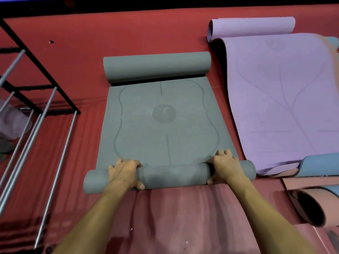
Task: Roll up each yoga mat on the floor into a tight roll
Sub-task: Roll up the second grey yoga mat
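The grey mat (157, 114) bears a round emblem, no readable text.

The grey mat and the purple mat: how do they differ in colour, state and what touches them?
The grey mat is dull grey-green; the purple mat is lilac. Both hands, left and right, grip the grey mat's near roll; no hand touches the purple mat. The grey mat's near end is rolled; the purple mat's near end lies over a blue mat. Both have a curled far end and lie on the red floor.

Grey yoga mat (157, 125) matt, foam-like; red floor cloth (73, 57) creased; rack rods (55, 173) bare metal.
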